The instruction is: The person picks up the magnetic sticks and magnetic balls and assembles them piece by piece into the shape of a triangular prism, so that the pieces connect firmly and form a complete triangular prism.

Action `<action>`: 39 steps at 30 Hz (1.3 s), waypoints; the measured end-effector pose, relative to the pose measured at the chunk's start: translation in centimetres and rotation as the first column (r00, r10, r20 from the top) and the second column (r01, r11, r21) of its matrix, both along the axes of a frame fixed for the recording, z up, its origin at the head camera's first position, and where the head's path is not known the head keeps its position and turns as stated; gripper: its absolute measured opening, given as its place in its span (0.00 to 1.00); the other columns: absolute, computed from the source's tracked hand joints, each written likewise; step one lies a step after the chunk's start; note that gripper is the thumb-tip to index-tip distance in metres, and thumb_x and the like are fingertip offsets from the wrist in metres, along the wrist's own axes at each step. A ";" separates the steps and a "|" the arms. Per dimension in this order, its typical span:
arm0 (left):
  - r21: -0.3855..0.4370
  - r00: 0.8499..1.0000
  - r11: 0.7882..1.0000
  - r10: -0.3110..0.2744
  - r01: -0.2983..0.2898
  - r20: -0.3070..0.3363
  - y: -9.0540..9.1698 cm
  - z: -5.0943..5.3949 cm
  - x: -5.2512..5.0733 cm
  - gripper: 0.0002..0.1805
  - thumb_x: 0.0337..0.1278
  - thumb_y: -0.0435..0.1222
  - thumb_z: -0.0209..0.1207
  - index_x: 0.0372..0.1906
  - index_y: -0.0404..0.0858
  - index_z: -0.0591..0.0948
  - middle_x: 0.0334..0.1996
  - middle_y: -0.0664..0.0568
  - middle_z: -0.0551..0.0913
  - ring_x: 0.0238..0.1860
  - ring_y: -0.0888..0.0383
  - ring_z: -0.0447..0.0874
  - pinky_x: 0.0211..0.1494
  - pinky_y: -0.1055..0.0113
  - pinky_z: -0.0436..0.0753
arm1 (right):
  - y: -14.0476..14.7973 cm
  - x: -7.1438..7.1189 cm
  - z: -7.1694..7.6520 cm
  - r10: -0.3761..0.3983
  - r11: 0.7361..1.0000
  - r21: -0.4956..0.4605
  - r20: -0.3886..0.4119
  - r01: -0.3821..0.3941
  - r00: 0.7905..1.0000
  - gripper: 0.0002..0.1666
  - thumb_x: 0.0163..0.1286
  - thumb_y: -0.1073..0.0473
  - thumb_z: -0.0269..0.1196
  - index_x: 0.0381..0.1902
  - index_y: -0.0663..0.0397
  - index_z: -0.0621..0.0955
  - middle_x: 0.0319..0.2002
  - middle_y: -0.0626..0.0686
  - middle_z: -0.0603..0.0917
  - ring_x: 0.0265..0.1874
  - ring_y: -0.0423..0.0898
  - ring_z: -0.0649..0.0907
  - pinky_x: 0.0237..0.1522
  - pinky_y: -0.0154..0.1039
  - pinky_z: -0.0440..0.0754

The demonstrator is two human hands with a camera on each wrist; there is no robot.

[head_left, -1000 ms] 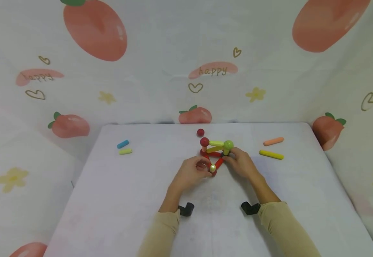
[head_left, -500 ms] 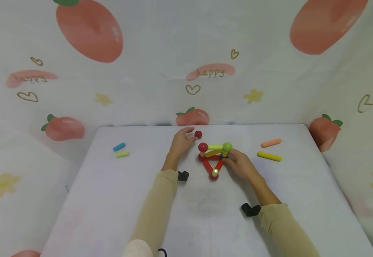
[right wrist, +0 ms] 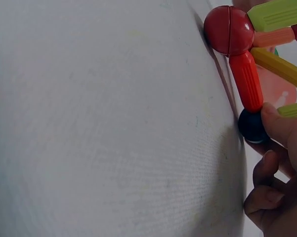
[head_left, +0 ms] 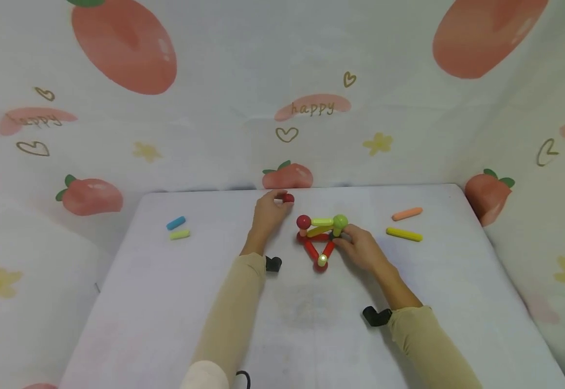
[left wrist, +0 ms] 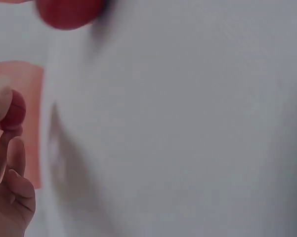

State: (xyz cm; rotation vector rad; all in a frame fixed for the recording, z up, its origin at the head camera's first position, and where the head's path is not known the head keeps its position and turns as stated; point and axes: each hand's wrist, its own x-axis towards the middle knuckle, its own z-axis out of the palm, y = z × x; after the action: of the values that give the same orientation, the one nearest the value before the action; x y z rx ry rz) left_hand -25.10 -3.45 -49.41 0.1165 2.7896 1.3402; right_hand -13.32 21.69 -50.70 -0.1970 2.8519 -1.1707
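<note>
- Pale, lightly creased backdrop [head_left: 224, 135] ahead and along both sides
- Printed on it: reddish fruits [head_left: 124, 46], yellow flowers [head_left: 378, 143], outlined hearts [head_left: 287, 134], the word "happy" [head_left: 312, 108]
- White table [head_left: 155, 324], far edge by the backdrop
- Soft, greyish light

Person has 2 hands vis., L hand [head_left: 268, 216] + R hand [head_left: 363, 249], w/ 2 blk. wrist cams [head_left: 273, 264]. Balls total 6: 1 separate red ball [head_left: 288, 198], 5 struct. balls [head_left: 304, 222]. Vis. sticks total 12: 8 struct. sticks [head_left: 311, 250], 4 loose sticks [head_left: 176, 222] (2 far L, 2 far R).
</note>
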 end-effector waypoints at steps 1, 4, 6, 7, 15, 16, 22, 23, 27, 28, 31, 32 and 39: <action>0.028 0.999 0.999 0.032 -0.031 -0.012 -0.4 0.5 0.5 0.22 0.64 0.45 0.67 0.61 0.46 0.80 0.55 0.51 0.85 0.44 0.53 0.80 0.50 0.59 0.80 | 0.0 0.0 0.0 0.001 1.000 0.003 -0.003 -0.001 1.000 0.11 0.73 0.55 0.65 0.48 0.55 0.81 0.49 0.57 0.87 0.49 0.54 0.83 0.56 0.55 0.81; 0.126 0.994 0.988 0.094 -0.086 -0.059 -1.5 2.1 2.8 0.22 0.61 0.49 0.69 0.57 0.47 0.81 0.51 0.53 0.86 0.38 0.54 0.77 0.41 0.63 0.77 | 0.0 0.1 0.1 -0.010 1.000 0.000 -0.005 0.010 1.000 0.11 0.73 0.56 0.65 0.47 0.55 0.81 0.50 0.58 0.87 0.49 0.54 0.82 0.55 0.55 0.81; 0.189 0.990 0.978 0.105 -0.086 -0.092 -1.9 3.1 5.1 0.22 0.59 0.51 0.70 0.55 0.49 0.82 0.49 0.56 0.86 0.36 0.56 0.76 0.36 0.65 0.76 | 0.0 0.1 0.1 -0.012 1.000 -0.005 -0.003 0.012 1.000 0.11 0.73 0.56 0.65 0.47 0.55 0.80 0.50 0.58 0.87 0.48 0.54 0.82 0.54 0.55 0.80; 0.221 0.988 0.973 0.098 -0.070 -0.117 -2.0 3.5 6.3 0.22 0.58 0.51 0.71 0.54 0.50 0.82 0.47 0.57 0.86 0.36 0.56 0.76 0.34 0.66 0.75 | 0.0 0.1 0.1 -0.009 1.000 -0.006 -0.006 0.009 1.000 0.11 0.73 0.56 0.65 0.47 0.55 0.80 0.51 0.58 0.87 0.50 0.54 0.82 0.55 0.55 0.80; 0.267 0.957 0.939 -0.150 0.216 -0.248 0.2 3.4 13.7 0.20 0.54 0.48 0.74 0.53 0.53 0.85 0.43 0.59 0.87 0.30 0.61 0.75 0.26 0.72 0.71 | -0.1 0.3 0.0 -0.017 0.999 -0.028 0.007 0.017 1.000 0.12 0.73 0.56 0.65 0.49 0.57 0.81 0.57 0.61 0.85 0.61 0.59 0.82 0.64 0.60 0.77; 0.262 0.959 0.938 -0.170 0.228 -0.227 0.6 3.1 14.0 0.20 0.54 0.47 0.74 0.53 0.54 0.85 0.43 0.59 0.87 0.30 0.62 0.75 0.26 0.72 0.72 | -0.1 0.3 0.0 -0.018 0.999 -0.028 0.002 0.018 1.000 0.12 0.73 0.56 0.65 0.49 0.58 0.81 0.57 0.61 0.85 0.62 0.60 0.82 0.64 0.60 0.77; 0.210 0.966 0.946 -0.222 0.246 -0.132 1.8 2.0 14.6 0.21 0.55 0.48 0.73 0.54 0.53 0.85 0.29 0.56 0.81 0.27 0.61 0.73 0.25 0.72 0.72 | -0.2 0.3 -0.2 -0.015 1.000 -0.024 -0.021 0.014 1.000 0.13 0.73 0.57 0.65 0.50 0.58 0.81 0.57 0.62 0.85 0.63 0.61 0.81 0.65 0.61 0.77; 0.180 0.965 0.952 -0.229 0.249 -0.126 1.9 2.0 14.7 0.20 0.55 0.48 0.73 0.54 0.53 0.85 0.25 0.55 0.79 0.26 0.61 0.72 0.24 0.72 0.71 | -0.3 0.3 -0.2 -0.015 1.000 -0.021 -0.025 0.014 1.000 0.13 0.73 0.57 0.65 0.50 0.58 0.81 0.58 0.62 0.85 0.63 0.61 0.81 0.65 0.61 0.77; 0.075 0.966 0.965 -0.244 0.251 -0.090 2.1 2.0 14.8 0.20 0.55 0.49 0.73 0.53 0.55 0.84 0.19 0.57 0.73 0.23 0.62 0.70 0.24 0.71 0.68 | -0.2 0.2 -0.1 -0.015 1.000 -0.018 -0.044 0.015 0.999 0.12 0.73 0.58 0.65 0.49 0.58 0.81 0.58 0.62 0.85 0.64 0.61 0.81 0.65 0.61 0.77; 0.064 0.966 0.966 -0.246 0.251 -0.080 2.1 2.0 14.8 0.20 0.55 0.49 0.73 0.53 0.55 0.84 0.18 0.57 0.73 0.22 0.62 0.69 0.24 0.71 0.68 | -0.2 0.2 -0.1 -0.017 1.000 -0.020 -0.045 0.016 0.999 0.12 0.73 0.58 0.65 0.49 0.58 0.81 0.58 0.62 0.85 0.64 0.61 0.81 0.64 0.61 0.77; 0.066 0.965 0.964 -0.251 0.256 -0.073 2.1 2.1 14.8 0.20 0.56 0.48 0.73 0.53 0.54 0.84 0.20 0.58 0.74 0.24 0.63 0.70 0.25 0.71 0.69 | -0.2 0.2 0.0 -0.019 1.000 -0.025 -0.047 0.018 0.999 0.11 0.73 0.57 0.65 0.48 0.58 0.81 0.58 0.62 0.85 0.64 0.61 0.81 0.65 0.61 0.77; 0.074 0.964 0.963 -0.254 0.260 -0.081 2.1 2.1 14.8 0.20 0.56 0.48 0.72 0.53 0.53 0.84 0.21 0.57 0.75 0.25 0.63 0.71 0.26 0.71 0.70 | -0.2 0.2 0.0 -0.021 0.999 -0.027 -0.046 0.020 0.999 0.11 0.72 0.58 0.65 0.48 0.57 0.81 0.58 0.62 0.85 0.64 0.61 0.81 0.65 0.61 0.77; 0.208 0.947 0.925 -0.299 0.318 -0.118 1.9 2.4 15.4 0.21 0.55 0.46 0.74 0.54 0.52 0.84 0.32 0.53 0.83 0.35 0.58 0.77 0.33 0.72 0.75 | -0.3 0.3 0.0 -0.025 0.999 -0.039 -0.026 0.024 0.999 0.12 0.72 0.57 0.66 0.49 0.56 0.81 0.59 0.61 0.85 0.65 0.61 0.80 0.65 0.62 0.76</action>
State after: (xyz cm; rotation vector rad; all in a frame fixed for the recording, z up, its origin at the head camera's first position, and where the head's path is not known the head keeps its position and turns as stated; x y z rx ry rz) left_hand -9.75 -1.53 -47.03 0.6081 2.5272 1.5876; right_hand -13.02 21.38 -50.75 -0.1817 2.8635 -1.2383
